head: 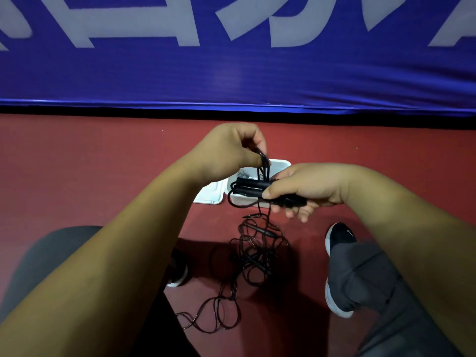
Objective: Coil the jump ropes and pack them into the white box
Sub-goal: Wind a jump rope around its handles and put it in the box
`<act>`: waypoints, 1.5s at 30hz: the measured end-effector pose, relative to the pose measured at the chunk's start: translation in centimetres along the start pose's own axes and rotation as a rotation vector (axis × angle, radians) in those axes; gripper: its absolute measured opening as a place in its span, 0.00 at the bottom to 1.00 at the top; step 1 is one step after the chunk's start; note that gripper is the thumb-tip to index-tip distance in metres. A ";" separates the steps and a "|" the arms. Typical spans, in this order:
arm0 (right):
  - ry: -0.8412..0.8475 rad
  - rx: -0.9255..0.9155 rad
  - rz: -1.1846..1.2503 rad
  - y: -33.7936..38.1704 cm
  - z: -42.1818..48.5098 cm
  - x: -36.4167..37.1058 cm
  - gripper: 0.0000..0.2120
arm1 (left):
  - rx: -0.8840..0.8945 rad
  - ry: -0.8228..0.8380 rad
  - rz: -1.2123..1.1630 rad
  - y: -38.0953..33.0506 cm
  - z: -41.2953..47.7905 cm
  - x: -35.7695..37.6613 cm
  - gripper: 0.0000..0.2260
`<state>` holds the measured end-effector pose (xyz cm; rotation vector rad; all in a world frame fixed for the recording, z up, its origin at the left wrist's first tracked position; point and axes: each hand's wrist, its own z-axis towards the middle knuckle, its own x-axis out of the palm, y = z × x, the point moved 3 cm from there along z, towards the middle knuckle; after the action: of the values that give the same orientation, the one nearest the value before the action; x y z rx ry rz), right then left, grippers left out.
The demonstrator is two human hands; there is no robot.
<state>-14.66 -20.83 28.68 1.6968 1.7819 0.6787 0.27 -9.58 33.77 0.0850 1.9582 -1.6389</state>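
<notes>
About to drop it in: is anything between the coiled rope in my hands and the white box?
Nothing visible blocks it. The coiled rope, gripped by the right hand and pinched by the left hand, shows directly over the open white box; its lid lies off beside it.

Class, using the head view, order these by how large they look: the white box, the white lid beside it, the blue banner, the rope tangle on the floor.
1. blue banner
2. rope tangle, judged by its spread
3. white box
4. lid
The hands and an arm partly hide the box and lid, so that last pair is unsure.
</notes>
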 end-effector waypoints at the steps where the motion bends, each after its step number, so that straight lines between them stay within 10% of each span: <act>1: -0.039 -0.002 0.001 0.0 0.2 -0.2 0.09 | 0.010 -0.007 0.029 -0.2 -0.1 0.0 0.06; 20: -0.408 -0.035 0.280 -0.5 1.9 -2.1 0.15 | -0.126 0.053 0.745 3.1 0.8 0.9 0.06; 35: -0.569 -0.208 0.551 0.5 1.3 -3.1 0.32 | -0.041 0.028 0.115 1.9 0.7 0.1 0.02; 45: -0.572 -0.233 0.515 0.3 1.4 -3.3 0.23 | -0.113 0.136 0.347 3.0 0.6 0.7 0.13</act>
<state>-13.38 -24.16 28.15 1.9449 0.8505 0.5057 1.10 -9.64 30.76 0.4755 1.9984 -1.3245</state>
